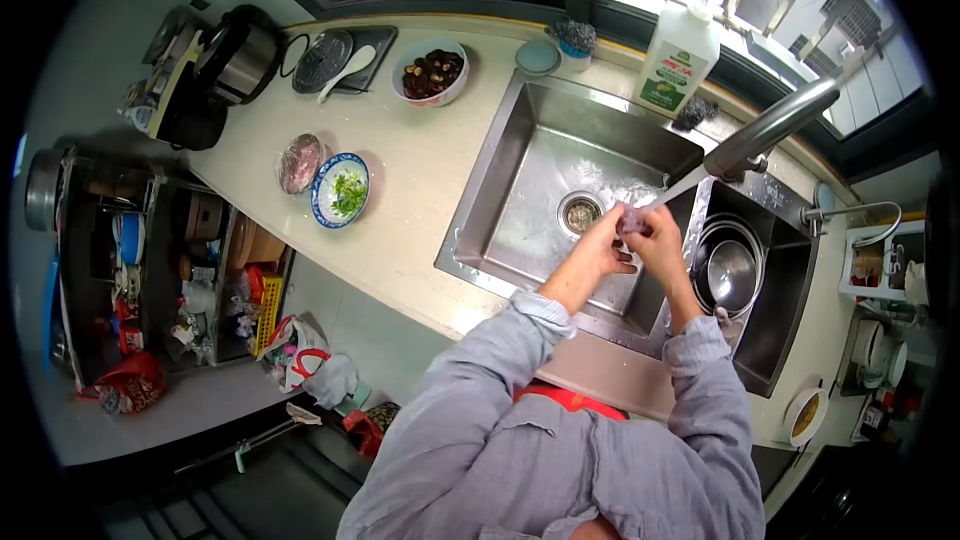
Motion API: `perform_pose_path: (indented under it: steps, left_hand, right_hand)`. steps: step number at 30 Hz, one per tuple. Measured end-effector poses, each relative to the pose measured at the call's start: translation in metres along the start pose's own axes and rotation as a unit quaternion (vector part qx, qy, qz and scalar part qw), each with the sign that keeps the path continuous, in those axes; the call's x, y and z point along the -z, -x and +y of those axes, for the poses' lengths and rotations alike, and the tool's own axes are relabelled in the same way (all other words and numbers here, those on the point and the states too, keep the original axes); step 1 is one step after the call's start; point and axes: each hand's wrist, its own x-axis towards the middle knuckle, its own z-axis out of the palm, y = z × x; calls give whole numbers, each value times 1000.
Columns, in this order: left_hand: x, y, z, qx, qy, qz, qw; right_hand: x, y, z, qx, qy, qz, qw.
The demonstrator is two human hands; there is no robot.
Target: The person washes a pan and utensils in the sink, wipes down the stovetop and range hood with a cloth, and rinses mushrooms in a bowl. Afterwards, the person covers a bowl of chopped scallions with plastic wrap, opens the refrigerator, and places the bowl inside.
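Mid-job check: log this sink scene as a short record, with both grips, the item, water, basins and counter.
Left-hand grip: on a small purplish item
Right-hand grip: on the same item
Item identity: cannot tell; partly covered by fingers
Faucet: running, stream falling at the hands
Left basin: drain visible
Right basin: nested metal bowls
Counter: chopped greens in a blue-rimmed bowl, dark brown pieces in another

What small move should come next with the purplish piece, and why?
Probably turn the purplish piece slightly under the stream: the left hand and right hand hold it where the water comes down from the tap, and they cover part of its surface, so a turn would likely expose that part to the water.
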Motion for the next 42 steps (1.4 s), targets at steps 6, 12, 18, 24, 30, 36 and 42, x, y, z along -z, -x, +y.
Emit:
perform_pose_path:
  steps: [6, 12, 18, 24, 30, 36, 42]
  left_hand:
    - [3, -70, -24, -187, 86, 48, 977]
    - [-15, -27, -37, -308, -245, 153, 907]
    - [14, -31, -45, -318, -195, 98, 923]
    - [20, -9, -28, -87, -123, -94, 984]
    - [38, -35, -48, 60, -259, -177, 948]
    - [17, -38, -77, -233, -472, -69, 848]
    - [17, -44, -92, -282, -669, 86, 683]
  right_hand:
    - [-9, 11, 5, -209, -376, 18, 903]
    - [-28, -1, 23, -267, -497, 108, 818]
    - [-26, 8, 16, -233, -499, 36, 834]
    - [-21, 16, 23, -197, -605, -37, 771]
    - [-7, 22, 32, -278, -471, -171, 819]
    - [-34, 25, 60, -275, -311, -34, 909]
    - [-60, 26, 97, -255, -206, 107, 939]
